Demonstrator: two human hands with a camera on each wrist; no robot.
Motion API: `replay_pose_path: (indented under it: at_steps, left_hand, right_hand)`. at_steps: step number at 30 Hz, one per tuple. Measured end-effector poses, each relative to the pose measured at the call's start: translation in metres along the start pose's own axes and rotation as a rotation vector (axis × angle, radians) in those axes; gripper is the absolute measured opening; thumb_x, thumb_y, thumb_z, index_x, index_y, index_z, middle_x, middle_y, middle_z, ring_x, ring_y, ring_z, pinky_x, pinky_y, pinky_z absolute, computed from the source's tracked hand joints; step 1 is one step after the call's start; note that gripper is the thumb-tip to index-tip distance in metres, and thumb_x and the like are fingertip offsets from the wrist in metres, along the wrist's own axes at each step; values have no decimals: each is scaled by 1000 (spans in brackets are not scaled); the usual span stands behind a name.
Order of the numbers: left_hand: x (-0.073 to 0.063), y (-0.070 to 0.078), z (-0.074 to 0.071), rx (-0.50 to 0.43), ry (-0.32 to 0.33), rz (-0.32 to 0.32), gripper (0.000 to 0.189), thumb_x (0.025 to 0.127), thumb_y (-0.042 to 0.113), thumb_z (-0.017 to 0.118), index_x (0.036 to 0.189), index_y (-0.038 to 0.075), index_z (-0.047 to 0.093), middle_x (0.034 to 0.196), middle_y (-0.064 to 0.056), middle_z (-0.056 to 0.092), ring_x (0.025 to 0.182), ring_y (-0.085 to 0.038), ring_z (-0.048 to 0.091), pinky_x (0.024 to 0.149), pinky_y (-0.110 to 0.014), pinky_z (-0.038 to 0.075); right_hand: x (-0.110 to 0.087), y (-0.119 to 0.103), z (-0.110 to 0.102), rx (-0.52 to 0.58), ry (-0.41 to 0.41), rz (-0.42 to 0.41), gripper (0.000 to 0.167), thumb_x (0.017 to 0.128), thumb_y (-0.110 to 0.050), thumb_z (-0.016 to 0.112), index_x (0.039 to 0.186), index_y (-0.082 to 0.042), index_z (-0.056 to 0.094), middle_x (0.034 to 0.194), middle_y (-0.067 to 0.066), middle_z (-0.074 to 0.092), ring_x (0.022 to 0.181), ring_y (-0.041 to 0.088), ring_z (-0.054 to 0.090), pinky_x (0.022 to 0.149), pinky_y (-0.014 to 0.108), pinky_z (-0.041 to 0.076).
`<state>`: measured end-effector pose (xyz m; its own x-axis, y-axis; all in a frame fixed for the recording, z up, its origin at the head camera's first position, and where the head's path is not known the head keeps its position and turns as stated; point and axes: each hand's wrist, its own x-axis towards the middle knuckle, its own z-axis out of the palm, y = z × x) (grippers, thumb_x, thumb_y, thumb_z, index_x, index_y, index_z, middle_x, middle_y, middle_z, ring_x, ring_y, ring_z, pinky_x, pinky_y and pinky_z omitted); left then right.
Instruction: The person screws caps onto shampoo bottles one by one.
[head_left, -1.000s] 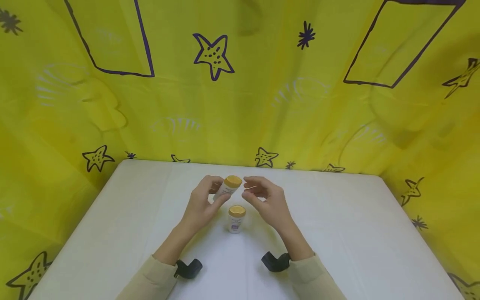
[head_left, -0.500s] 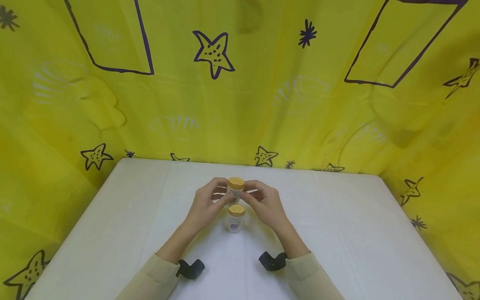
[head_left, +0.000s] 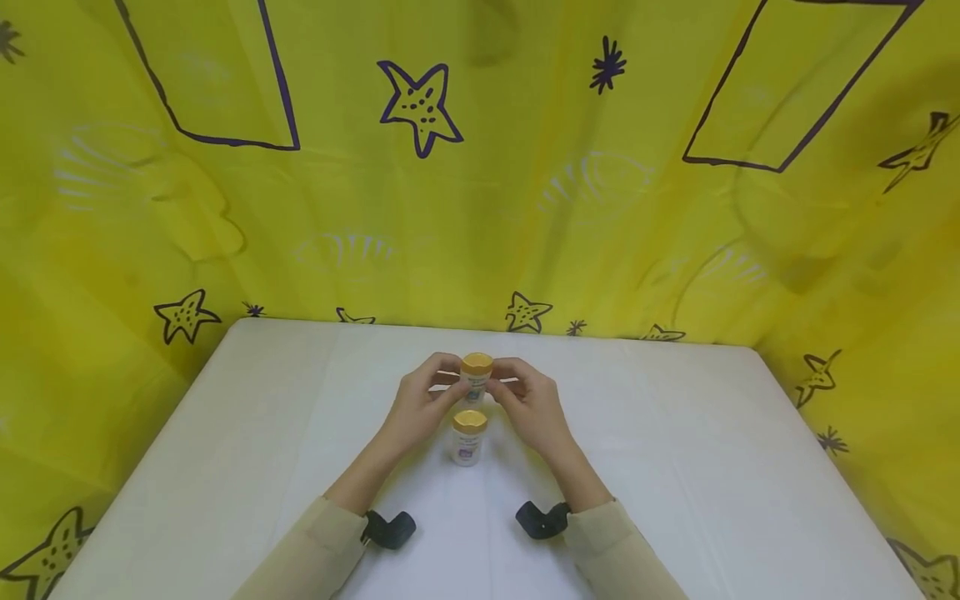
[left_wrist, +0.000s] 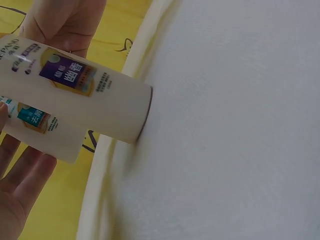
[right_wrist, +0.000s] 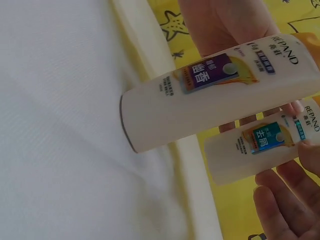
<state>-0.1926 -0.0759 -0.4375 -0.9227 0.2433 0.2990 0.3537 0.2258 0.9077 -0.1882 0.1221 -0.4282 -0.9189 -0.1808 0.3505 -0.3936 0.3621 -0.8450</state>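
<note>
Two white shampoo-style bottles with golden caps are at the middle of the table. The purple-labelled bottle (head_left: 467,443) stands upright nearest the person, untouched. Just behind it, the teal-labelled bottle (head_left: 476,379) is upright between both hands. My left hand (head_left: 420,404) grips its left side with thumb and fingers, and my right hand (head_left: 530,404) pinches its right side. In the right wrist view, the teal label (right_wrist: 267,137) faces the camera and the right thumb (right_wrist: 310,156) lies on the bottle. The purple-labelled bottle (left_wrist: 80,87) partly covers the other in the left wrist view.
A white-covered table (head_left: 675,467) spreads around the hands. Beyond its far edge hangs a yellow curtain (head_left: 480,208) with dark starfish drawings. Black wrist devices (head_left: 390,530) sit at both sleeve cuffs, low over the tabletop.
The teal-labelled bottle, earlier tilted in the left hand, has turned upright and shifted slightly right. My right hand has closed in from the right and now holds it too. The purple-labelled bottle stays put.
</note>
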Motion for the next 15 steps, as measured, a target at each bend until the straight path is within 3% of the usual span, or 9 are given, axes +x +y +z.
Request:
replay_pose_path:
  at_steps: [9,15]
  left_hand:
    - [4,-9,4,-19,-11,-54,28,96,15,67,122,8,57,124,-11,64,114,-32,64,93,-41,56]
    - [5,-4,4,-14,-18,-112,29,97,9,64,124,2,55,128,-17,62,118,-38,61,96,-46,54]
  right_hand:
    - [0,7,3,40,-21,85,25,100,-23,61,120,-10,67,121,7,70,97,24,73,79,36,60]
    - [1,11,4,51,-54,97,26,101,-20,59,123,-8,66,124,11,68,101,29,72,82,38,60]
